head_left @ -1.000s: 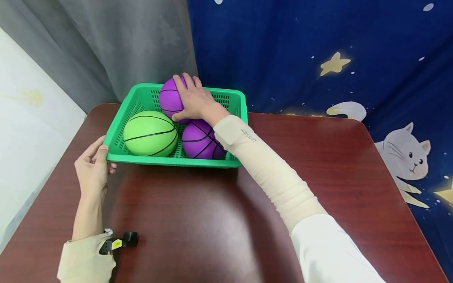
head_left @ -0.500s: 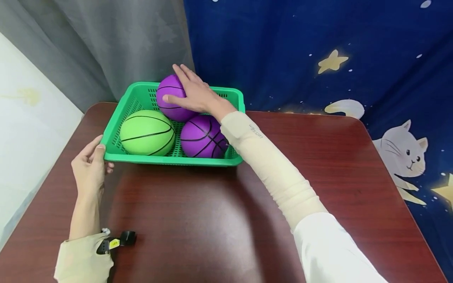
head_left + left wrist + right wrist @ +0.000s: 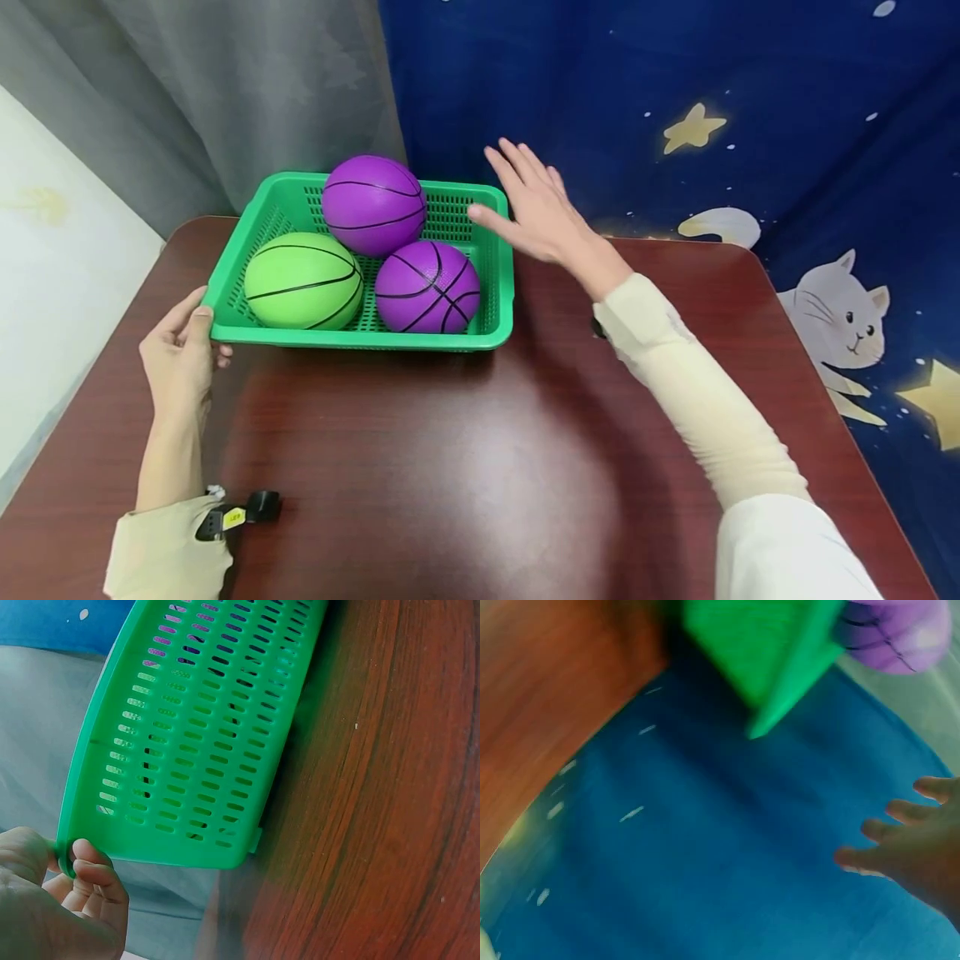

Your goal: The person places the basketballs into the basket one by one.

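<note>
head view: left hand [image 3: 178,357] pinching green basket [image 3: 495,250] corner; right hand [image 3: 536,212] spread flat, holding nothing, just beside basket, apart from purple ball [image 3: 373,204].

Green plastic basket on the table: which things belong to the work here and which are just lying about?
In use: green slotted plastic basket, left hand gripping its corner, two purple rubber balls, lime green rubber ball, open right hand.
Lying about: dark wooden table, blue star-and-cat cloth, grey curtain.
</note>
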Demonstrator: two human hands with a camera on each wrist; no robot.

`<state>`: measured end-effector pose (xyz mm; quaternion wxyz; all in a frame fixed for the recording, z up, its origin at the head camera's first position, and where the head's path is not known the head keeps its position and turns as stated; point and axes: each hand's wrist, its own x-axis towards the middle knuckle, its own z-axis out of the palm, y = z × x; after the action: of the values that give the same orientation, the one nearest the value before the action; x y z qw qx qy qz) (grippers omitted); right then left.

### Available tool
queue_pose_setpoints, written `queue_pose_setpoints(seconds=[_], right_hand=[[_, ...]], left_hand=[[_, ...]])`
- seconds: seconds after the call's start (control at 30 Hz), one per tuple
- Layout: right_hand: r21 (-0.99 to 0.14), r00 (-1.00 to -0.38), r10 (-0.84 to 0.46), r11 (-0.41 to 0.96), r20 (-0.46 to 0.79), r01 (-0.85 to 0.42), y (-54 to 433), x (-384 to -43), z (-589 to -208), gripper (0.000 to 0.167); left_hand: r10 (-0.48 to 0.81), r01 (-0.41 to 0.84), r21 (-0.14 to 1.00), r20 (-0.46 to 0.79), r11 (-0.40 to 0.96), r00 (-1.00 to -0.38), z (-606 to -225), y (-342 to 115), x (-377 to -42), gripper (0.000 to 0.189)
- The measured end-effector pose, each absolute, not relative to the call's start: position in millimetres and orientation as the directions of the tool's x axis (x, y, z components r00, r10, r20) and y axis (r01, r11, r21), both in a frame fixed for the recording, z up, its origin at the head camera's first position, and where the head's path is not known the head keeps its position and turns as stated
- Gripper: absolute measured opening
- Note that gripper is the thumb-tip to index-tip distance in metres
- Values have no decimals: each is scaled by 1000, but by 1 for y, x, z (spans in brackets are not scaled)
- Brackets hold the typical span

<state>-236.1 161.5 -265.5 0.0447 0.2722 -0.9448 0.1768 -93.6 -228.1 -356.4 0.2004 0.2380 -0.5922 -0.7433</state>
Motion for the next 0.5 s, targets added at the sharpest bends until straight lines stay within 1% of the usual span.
queue_pose_setpoints(seconds=[0.17,0.4,0.5], right_hand=[[-180,-843,-495,828,210,-531,202,-214,-291,80],[-56,-877,-442,887,190,-459,241,-194,-312,85],[13,-893,-416,908,174,-420,253,-188,-319,89]], left_hand=[[-588,-1,977,-130,-215,-798,-356,-231,-95,31],[-575,-7,974,-139,-225,-806,-356,-238,-97,32],[-569,-15,985,-113,-173,-815,-356,-243,-96,33]])
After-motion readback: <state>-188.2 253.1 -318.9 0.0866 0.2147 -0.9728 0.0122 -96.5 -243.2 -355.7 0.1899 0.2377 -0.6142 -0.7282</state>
